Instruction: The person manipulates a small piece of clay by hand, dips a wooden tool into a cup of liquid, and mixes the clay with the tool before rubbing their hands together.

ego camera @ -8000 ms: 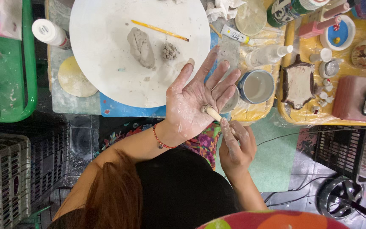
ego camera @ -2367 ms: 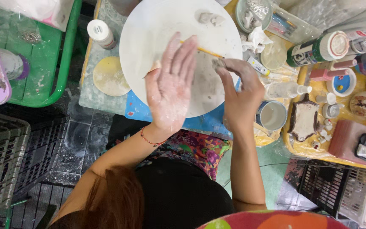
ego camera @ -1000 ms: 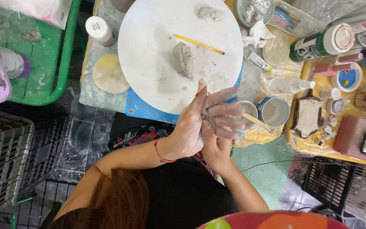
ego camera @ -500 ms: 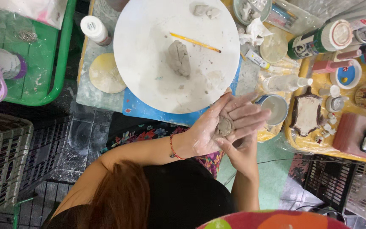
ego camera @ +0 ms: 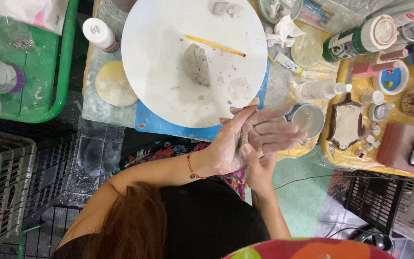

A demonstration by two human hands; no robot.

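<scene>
Clay (ego camera: 241, 142) sits pressed between both palms, just off the near edge of the round white board (ego camera: 159, 91), above the lap. Only a sliver of grey shows in the gap between the hands; shape can't be told.

Head view:
- Left hand (ego camera: 228, 146) lies on top, fingers flat and pointing toward the board. Right hand (ego camera: 269, 134) is underneath, fingers spread flat toward the cup (ego camera: 307, 119). Both palms are closed flat over the clay, no fist and no pinch.
- To do this step well, as I judge it: keep palms flat and parallel, pressure even, small circles. Fingers should stay out of the clay so it gets no dents. Work over the lap or board so that a slip lands soft.
- Both hands are coated in pale grey slip, wet-looking. A grip that slick could let the clay slide out sideways.
- A red cord bracelet (ego camera: 190, 167) is on the left wrist, clear of the clay.

Rest of the same view:
- Bigger grey lump (ego camera: 197, 64) lies mid-board, rough and creased, untouched.
- Yellow pencil (ego camera: 215, 45) lies on the board beyond the lump, apart from it.
- Two small clay bits (ego camera: 226, 8) sit at the far rim.
- Cup stands on the surface just beside the right fingertips, with pale liquid inside.
</scene>
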